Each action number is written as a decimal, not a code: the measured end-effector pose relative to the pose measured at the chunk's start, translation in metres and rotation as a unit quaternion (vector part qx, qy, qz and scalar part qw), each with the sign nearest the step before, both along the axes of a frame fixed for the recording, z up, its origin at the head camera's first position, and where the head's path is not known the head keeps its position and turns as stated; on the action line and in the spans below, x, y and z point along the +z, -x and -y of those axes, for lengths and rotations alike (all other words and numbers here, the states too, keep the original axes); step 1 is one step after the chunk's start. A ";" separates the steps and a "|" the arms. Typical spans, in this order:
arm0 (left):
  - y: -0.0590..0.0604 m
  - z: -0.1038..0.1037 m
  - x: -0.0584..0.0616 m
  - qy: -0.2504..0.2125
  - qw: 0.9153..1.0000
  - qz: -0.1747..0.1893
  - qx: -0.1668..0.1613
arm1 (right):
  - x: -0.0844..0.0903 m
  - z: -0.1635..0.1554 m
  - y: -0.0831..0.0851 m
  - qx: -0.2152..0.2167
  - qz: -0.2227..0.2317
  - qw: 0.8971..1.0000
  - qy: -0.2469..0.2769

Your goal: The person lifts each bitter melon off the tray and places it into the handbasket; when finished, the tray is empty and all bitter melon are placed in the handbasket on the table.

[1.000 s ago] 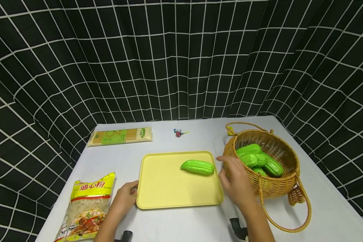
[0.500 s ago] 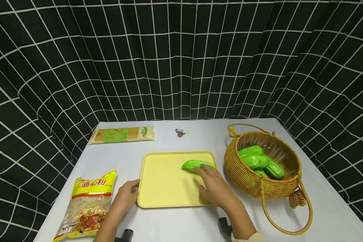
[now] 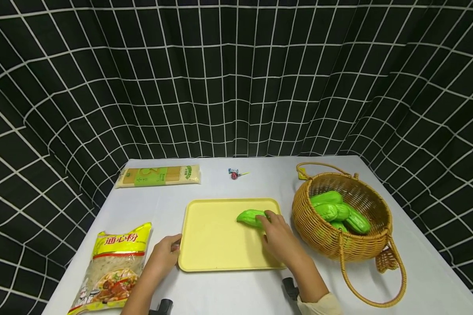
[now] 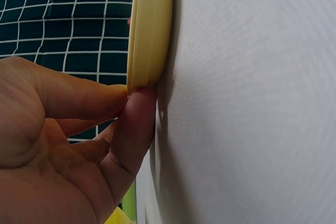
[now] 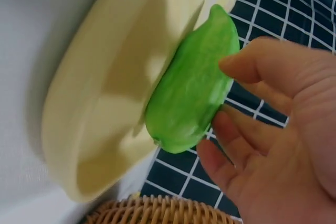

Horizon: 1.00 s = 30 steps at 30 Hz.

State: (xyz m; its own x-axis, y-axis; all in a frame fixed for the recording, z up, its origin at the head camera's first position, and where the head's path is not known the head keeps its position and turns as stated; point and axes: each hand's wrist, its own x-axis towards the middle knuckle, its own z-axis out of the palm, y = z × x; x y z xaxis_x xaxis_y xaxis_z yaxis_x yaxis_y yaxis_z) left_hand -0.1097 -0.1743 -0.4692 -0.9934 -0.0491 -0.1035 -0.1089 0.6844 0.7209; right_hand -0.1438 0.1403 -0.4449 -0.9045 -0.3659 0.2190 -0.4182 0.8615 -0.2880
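Here, ridged glossy gourd (image 3: pixel 251 216), smooth yellow tray (image 3: pixel 213 238)

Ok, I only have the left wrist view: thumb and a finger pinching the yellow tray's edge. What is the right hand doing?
Observer: The right hand is on a green gourd that lies in the right half of the yellow tray.
Operator: Is it a real grip, or just a touch?
Observer: The right wrist view shows the thumb on one side of the gourd and curled fingers on the other.
Operator: Anything beside the tray on that side?
Observer: A wicker basket stands to the tray's right, holding more green gourds.
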 end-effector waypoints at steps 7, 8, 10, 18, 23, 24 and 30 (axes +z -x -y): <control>0.000 0.000 0.000 0.001 1.000 -0.001 0.000 | 0.000 0.005 0.011 -0.035 0.005 0.999 -0.027; 0.001 0.000 0.001 0.002 1.000 -0.001 0.000 | 0.000 0.006 0.012 -0.037 0.004 0.999 -0.027; 0.001 0.000 0.001 0.002 1.000 0.000 0.002 | 0.000 0.007 0.014 -0.040 0.007 0.999 -0.027; 0.001 0.000 -0.002 0.008 1.000 0.001 -0.004 | 0.000 0.008 0.014 -0.063 0.043 0.996 -0.037; 0.001 -0.002 -0.001 0.019 1.000 -0.005 -0.001 | -0.001 0.007 0.014 -0.063 0.006 0.997 -0.041; 0.001 -0.002 -0.001 0.019 1.000 -0.005 0.000 | -0.001 0.007 0.013 -0.062 0.002 0.997 -0.044; 0.000 -0.002 -0.001 0.019 1.000 -0.006 0.003 | 0.018 0.005 -0.001 -0.071 -0.024 0.997 -0.017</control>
